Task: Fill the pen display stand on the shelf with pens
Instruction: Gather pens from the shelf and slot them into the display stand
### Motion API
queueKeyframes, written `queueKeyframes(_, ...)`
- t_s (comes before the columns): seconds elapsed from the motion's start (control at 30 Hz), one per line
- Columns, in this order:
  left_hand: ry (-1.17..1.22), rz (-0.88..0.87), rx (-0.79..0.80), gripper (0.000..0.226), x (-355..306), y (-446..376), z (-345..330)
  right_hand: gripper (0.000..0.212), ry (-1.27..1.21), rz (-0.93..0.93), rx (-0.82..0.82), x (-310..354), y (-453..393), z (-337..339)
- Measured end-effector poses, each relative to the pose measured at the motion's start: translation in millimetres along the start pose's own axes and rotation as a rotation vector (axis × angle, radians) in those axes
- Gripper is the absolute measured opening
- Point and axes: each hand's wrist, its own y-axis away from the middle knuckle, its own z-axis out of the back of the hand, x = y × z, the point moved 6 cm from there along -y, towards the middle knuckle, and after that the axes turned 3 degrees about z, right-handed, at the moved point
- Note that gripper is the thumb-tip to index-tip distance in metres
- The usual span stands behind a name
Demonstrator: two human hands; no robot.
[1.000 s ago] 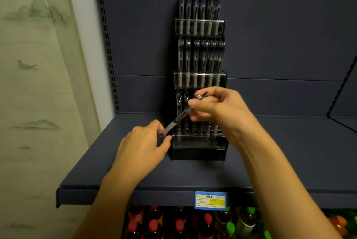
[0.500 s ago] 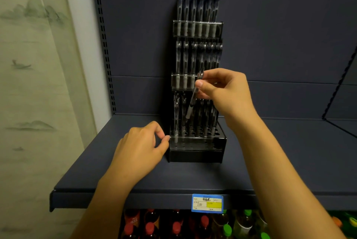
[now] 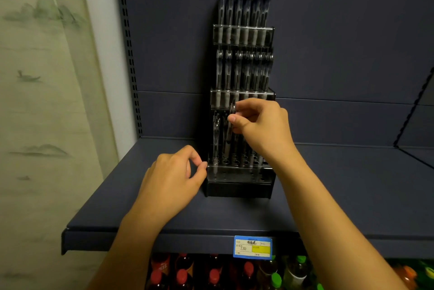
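The right hand pinches the top of a pen between thumb and forefinger, holding it nearly upright over the lowest tier of the pen display stand. The left hand holds nothing, its fingers loosely curled, thumb tip touching the stand's front left corner. The stand sits on the dark shelf against the back panel.

The picture was dim and soft throughout, with muted colour. Just beyond the fingertips of the right hand, the pens blurred into grey streaks with faint glints. Below the left hand, the shelf lay evenly lit. Straight edges bowed toward the frame's borders.
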Motion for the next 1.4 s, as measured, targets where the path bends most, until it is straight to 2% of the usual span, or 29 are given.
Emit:
queueKeyframes(0.23, 0.034, 0.001, 0.009, 0.014, -2.4, -2.5, 1.7, 0.032, 0.124, 0.008, 0.114, -10.2, 9.4, -19.4)
queueKeyframes(0.73, 0.024, 0.005, 0.055, 0.024, -20.4, -2.9, 3.6, 0.037, 0.148, 0.014, 0.147, -16.9, 23.2, -6.9)
queueKeyframes(0.9, 0.249, 0.054, 0.01, 0.019, -17.9, -12.6, 24.9, 0.025, 0.159, 0.069, 0.071, -7.4, 33.3, 1.3)
queueKeyframes(1.0, 0.564, 0.088, 0.035, 0.013, -23.5, -27.5, 40.8, 0.016, 0.155, 0.069, 0.096, 8.3, 36.4, 3.6)
queueKeyframes(1.1, 0.803, 0.132, 0.102, 0.019, -36.2, -42.9, 54.6, 0.014, 0.0, -0.008, 0.209, 22.3, 38.8, -4.8)
queueKeyframes(1.27, 0.959, 0.073, 0.232, 0.014, -55.0, -53.6, 61.7, 0.031, -0.298, -0.143, 0.418, 35.0, 57.3, -46.5)
queueKeyframes(1.4, 1.002, 0.109, 0.277, 0.012, -57.4, -47.0, 52.4, 0.016, -0.535, -0.182, 0.359, 38.8, 73.4, -65.9)
